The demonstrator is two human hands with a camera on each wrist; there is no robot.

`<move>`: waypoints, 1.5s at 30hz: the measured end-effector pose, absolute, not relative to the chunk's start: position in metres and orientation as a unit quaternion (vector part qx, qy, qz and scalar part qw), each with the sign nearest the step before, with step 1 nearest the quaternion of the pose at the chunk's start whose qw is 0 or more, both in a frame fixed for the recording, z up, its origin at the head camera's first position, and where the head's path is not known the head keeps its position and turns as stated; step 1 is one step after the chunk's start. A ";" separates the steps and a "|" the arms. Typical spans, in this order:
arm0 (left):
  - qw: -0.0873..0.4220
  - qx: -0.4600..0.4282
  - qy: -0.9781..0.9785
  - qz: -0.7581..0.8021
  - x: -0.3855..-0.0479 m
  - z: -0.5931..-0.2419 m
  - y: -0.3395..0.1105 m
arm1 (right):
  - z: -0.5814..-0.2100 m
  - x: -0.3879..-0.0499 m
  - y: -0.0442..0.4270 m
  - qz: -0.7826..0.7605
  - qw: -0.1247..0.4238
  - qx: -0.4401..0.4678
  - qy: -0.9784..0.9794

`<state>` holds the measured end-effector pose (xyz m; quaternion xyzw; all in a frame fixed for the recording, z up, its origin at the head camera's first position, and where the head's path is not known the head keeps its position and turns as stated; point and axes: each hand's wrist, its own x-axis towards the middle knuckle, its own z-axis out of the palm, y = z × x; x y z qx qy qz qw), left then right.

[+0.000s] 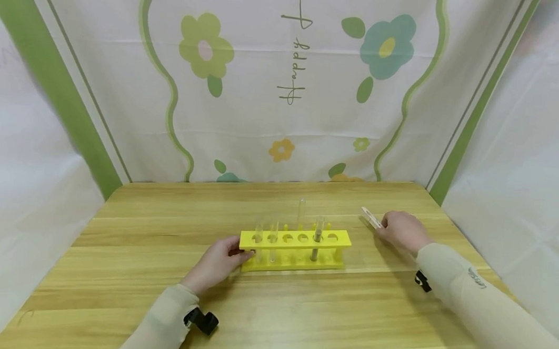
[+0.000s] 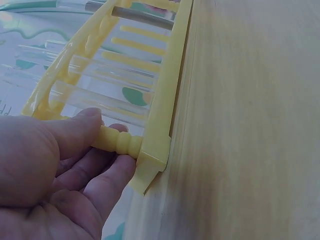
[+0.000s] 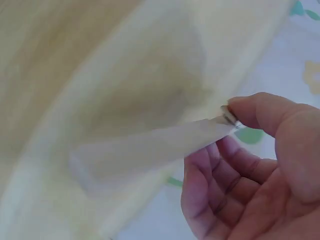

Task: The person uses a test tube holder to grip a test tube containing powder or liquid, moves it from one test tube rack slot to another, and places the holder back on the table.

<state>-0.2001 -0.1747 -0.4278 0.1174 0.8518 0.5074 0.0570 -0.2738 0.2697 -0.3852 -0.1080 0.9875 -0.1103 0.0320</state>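
A yellow test tube rack (image 1: 295, 241) stands upright on the table. My left hand (image 1: 218, 263) grips its left end, and in the left wrist view the fingers and thumb of that hand (image 2: 65, 170) are round the yellow end post (image 2: 117, 141). Two clear tubes (image 1: 273, 242) stand in the left holes; a tube with dark grey contents (image 1: 315, 247) is further right. Out to the right, my right hand (image 1: 404, 231) pinches a pale, flat stick-like tool (image 1: 371, 218). The right wrist view shows this hand (image 3: 245, 175) holding the tool (image 3: 150, 155) near a small metal part.
Another clear tube (image 1: 302, 212) stands upright at the rack's back row, near short yellow pegs. The wooden table (image 1: 277, 311) ends at a flowered white curtain (image 1: 282, 116) behind, with white cloth hanging at both sides.
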 end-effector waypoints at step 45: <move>0.078 0.136 0.837 0.524 -0.201 -0.428 -0.176 | -0.315 -0.187 0.213 -0.098 -0.315 -0.348 0.878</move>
